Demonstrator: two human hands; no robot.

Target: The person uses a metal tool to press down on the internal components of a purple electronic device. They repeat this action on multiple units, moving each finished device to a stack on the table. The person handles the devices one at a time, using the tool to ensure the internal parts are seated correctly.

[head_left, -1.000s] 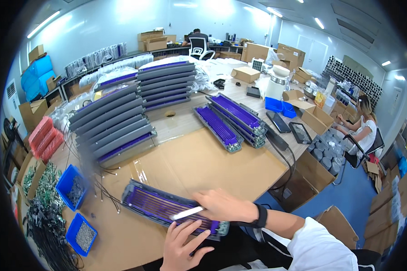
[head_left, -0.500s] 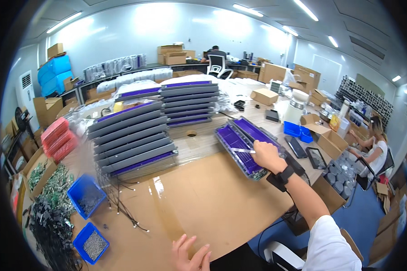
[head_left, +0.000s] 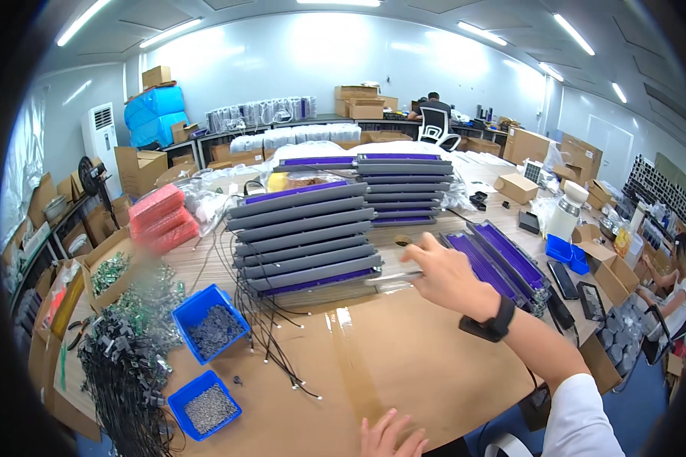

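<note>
Right hand [head_left: 446,276] reaches out over the surface [head_left: 404,358], fingers pinching a thin pale strip [head_left: 392,279] held flat just beside the near stack of grey trays [head_left: 305,236]. Left hand [head_left: 392,438] lies at the near edge, fingers spread, holding nothing. Purple-lined trays [head_left: 503,259] sit right of the reaching hand. Black cables [head_left: 270,335] trail below the stack, blue bins [head_left: 206,324] of small parts further left. Step looks like carrying the strip to the stack; next calls for lining it up with a tray edge.
</note>
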